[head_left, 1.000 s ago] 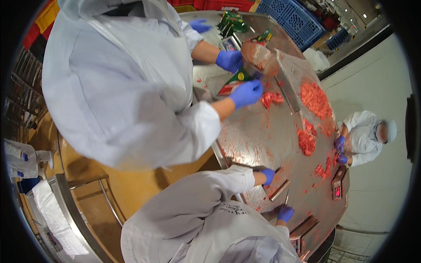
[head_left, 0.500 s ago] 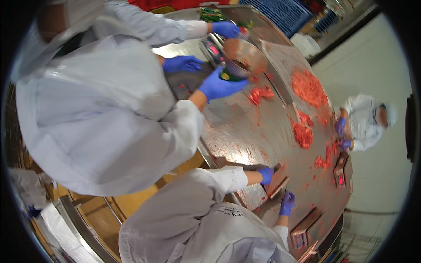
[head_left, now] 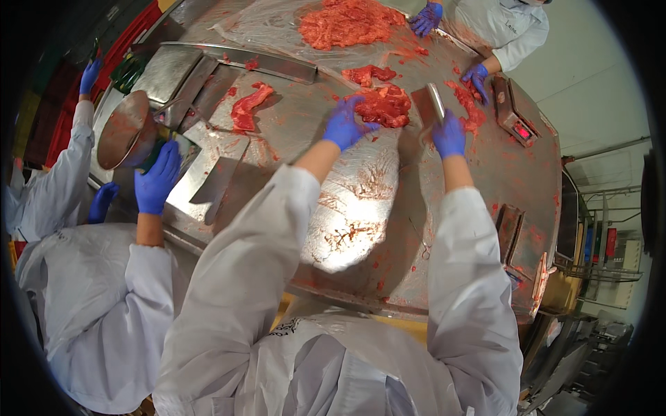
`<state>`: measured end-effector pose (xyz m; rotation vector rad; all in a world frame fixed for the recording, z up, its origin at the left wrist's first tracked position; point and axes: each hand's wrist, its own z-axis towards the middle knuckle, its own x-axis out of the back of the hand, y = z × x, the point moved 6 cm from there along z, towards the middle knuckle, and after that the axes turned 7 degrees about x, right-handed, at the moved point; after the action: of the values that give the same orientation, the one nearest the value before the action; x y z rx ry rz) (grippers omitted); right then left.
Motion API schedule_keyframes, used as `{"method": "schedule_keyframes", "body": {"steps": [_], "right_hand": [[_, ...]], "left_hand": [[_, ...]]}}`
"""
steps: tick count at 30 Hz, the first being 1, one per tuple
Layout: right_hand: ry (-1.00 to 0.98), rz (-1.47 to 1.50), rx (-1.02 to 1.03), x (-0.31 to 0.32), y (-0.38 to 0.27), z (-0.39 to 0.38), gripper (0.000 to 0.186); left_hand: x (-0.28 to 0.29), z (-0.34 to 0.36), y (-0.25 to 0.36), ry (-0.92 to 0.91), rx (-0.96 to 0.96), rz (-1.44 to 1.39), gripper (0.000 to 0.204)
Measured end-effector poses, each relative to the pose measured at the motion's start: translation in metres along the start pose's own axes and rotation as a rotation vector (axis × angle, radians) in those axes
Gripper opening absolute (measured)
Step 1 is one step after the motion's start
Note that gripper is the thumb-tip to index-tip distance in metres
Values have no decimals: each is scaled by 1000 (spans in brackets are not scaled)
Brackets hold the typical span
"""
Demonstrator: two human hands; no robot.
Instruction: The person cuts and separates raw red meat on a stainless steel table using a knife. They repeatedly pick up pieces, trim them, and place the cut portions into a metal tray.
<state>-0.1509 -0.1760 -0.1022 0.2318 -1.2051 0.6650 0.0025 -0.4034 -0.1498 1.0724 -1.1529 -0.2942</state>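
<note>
Both my hands wear blue gloves and reach forward over a steel table (head_left: 319, 295). My left hand (head_left: 347, 123) is open, fingers spread at the left edge of a small heap of red chopped meat (head_left: 383, 106). To the right of that heap, my right hand (head_left: 449, 135) is closed around a flat metal scraper with a tubular handle (head_left: 436, 102). The scraper's blade stands tilted, facing the meat. A shiny, wet, red-smeared patch of tabletop lies between my forearms. A strip of red meat (head_left: 250, 107) lies farther left.
A larger meat pile (head_left: 350, 23) lies on the far side, behind a steel divider (head_left: 243, 61). At left a co-worker's gloved hand (head_left: 158, 177) is under a metal funnel (head_left: 127, 132). Another co-worker's hand (head_left: 476, 82) touches meat across the table. A scale (head_left: 515, 114) stands right.
My view has swung round. My hands have moved from the table's near side out to the meat heap. My left hand is now apart from the scraper, which my right hand grips.
</note>
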Motion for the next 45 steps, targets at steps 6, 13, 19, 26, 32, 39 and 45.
{"method": "schedule_keyframes", "body": {"steps": [6,13,19,26,32,39,45], "right_hand": [[-298,-53,341,-42,-84,16,30],[-339,161,61,17,11,-37,35],[-88,-31,449,-43,-91,-16,22],[-241,587,-70,32,-32,-113,40],[-232,880,-582,-82,-44,-217,29],[-207,1198,-288,8,-193,-134,22],[173,1126,354,155,-374,-23,31]], "left_hand": [[-39,35,-37,43,-158,255,92],[16,-14,-48,-195,-97,68,49],[-3,66,-59,-181,-160,-446,53],[15,-22,-90,-12,-523,400,47],[-51,-120,-8,115,-316,-79,52],[101,-99,-15,-34,-48,-976,51],[357,-95,69,486,-634,-357,46]]}}
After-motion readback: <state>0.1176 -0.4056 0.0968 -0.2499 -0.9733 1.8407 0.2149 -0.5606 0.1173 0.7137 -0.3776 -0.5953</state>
